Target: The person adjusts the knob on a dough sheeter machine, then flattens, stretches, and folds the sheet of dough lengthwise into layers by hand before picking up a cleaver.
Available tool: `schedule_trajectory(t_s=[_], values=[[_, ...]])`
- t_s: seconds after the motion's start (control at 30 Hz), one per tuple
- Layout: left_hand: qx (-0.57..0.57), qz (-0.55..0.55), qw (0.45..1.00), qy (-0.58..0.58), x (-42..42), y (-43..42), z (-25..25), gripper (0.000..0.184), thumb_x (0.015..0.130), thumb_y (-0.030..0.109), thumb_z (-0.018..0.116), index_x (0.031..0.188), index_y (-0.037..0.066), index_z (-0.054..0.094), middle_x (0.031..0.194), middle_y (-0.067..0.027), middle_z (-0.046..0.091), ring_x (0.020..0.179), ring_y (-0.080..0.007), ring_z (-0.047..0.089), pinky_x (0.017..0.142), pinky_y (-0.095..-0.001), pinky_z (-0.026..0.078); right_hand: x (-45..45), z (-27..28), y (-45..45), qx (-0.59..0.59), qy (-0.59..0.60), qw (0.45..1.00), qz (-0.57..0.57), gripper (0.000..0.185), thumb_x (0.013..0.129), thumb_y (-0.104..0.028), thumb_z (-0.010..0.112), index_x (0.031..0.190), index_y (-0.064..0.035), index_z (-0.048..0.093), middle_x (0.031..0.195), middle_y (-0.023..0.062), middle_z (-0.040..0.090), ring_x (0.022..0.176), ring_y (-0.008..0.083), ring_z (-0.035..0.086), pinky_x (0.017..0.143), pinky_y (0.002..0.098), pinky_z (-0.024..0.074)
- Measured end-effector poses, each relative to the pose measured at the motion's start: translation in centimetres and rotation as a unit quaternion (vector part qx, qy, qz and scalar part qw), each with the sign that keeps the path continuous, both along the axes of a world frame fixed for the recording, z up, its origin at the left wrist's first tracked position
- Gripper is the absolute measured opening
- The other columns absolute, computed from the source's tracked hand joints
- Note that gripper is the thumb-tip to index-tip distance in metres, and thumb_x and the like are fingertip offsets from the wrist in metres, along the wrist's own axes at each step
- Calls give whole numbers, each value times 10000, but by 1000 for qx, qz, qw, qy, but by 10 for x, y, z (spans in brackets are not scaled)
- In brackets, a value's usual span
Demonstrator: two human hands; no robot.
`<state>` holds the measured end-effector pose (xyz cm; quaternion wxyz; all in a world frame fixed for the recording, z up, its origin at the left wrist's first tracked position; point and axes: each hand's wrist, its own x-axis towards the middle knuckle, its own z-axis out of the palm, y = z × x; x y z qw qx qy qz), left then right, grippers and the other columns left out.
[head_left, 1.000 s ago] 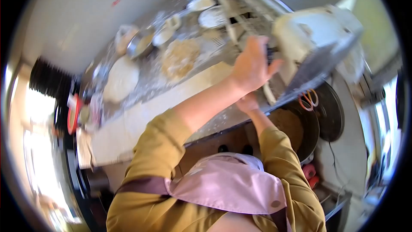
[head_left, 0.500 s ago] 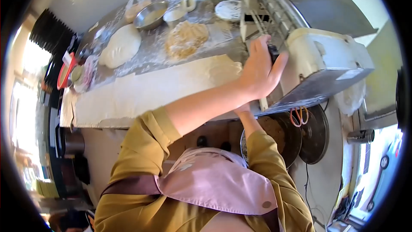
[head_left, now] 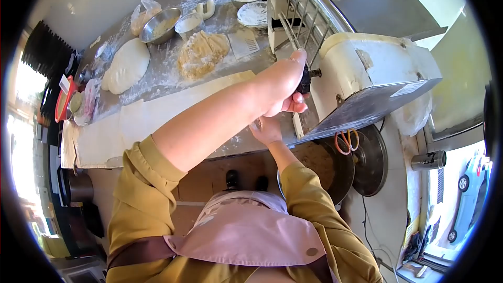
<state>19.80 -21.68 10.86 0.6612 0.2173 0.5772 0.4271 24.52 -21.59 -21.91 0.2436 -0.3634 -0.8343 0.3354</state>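
Observation:
My left hand (head_left: 285, 84) reaches across to the white dough-rolling machine (head_left: 385, 73) on the right. Its fingers are curled around a black knob (head_left: 304, 80) on the machine's side. My right hand (head_left: 267, 130) is lower, by the table's front edge, just below my left wrist. Its fingers are partly hidden, and I cannot see whether they hold anything. A long pale dough sheet (head_left: 157, 118) lies along the front of the table, partly covered by my left forearm. Behind it are a yellowish dough lump (head_left: 203, 55) and a smooth white dough mass (head_left: 127, 66).
At the back are a metal bowl (head_left: 160, 25), a cup of flour (head_left: 189, 24) and floury bowls (head_left: 253, 14). A white scraper (head_left: 243, 43) lies beside the yellowish dough. A red basin (head_left: 65, 99) sits at the left end. Orange-handled scissors (head_left: 347, 141) hang below the machine, near large round pans (head_left: 371, 161).
My left hand has rotated at the wrist, from thumb spread above the knob to fingers curled beneath it. My right hand shows more. The view has shifted to the right.

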Motion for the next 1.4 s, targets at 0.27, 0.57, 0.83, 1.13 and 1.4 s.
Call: schedule_trajectory(t_s=[0.27,0.57,0.83,1.13,1.4], values=[[600,51,604,522,-5,1,-80,502,991,358,497,1266,-45,376,1128,-263,490,1018,-409,536,874,-415,458,0,-28,3,-5,-83,994,69,669,966,-489,519,1480,-110,318,1528,100,356,1395,257,345,1170,399,247],[2,-32,999,26,-5,3,2,420,1010,464,367,969,55,452,740,-111,555,538,-165,525,466,-323,460,0,3,0,-25,-25,999,9,347,797,-321,708,1072,-126,626,1103,152,643,993,356,625,850,442,520],[602,39,592,533,-5,-3,-71,561,969,354,551,1248,-97,367,1184,-325,486,1076,-441,547,871,-418,485,0,-21,6,-84,-70,991,80,810,892,-502,628,1510,-112,279,1556,94,327,1426,259,306,1178,402,237],[56,-43,996,49,-7,8,-16,451,986,431,336,863,20,477,652,-79,493,485,-189,508,457,-342,480,1,16,-3,-23,-35,999,2,276,811,-311,673,1009,-124,629,1032,122,643,951,339,627,821,451,514],[504,76,714,481,1,-3,-69,582,981,459,498,1265,-37,390,936,-166,584,842,-296,611,710,-373,519,3,43,-9,-242,24,967,75,815,890,-529,598,1513,-127,258,1590,81,256,1458,250,241,1195,390,184]])
